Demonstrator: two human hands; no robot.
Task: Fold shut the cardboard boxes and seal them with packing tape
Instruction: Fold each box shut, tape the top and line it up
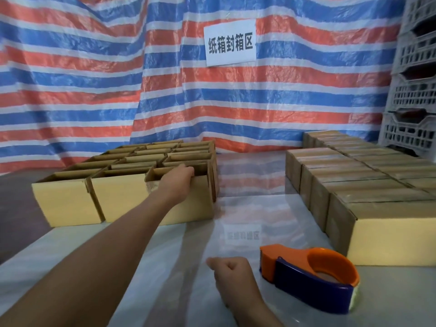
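left grip (179, 179) clutches open brown cardboard box (200, 201) rim | right grip (230, 267) fisted, empty | risk: pull may drag neighbouring boxes (122, 199)

Single head-worn wide-angle view, facing forward and down over the glossy white desk (236, 208).
The camera sits close above the near desk edge. Both forearms enter from the bottom: the left hand (179, 180) is stretched out to the open brown cardboard boxes (132, 161) at mid-distance, and the right hand (230, 267) is near the lens. The red, blue and white striped tarp (94, 67) fills the far upper half.
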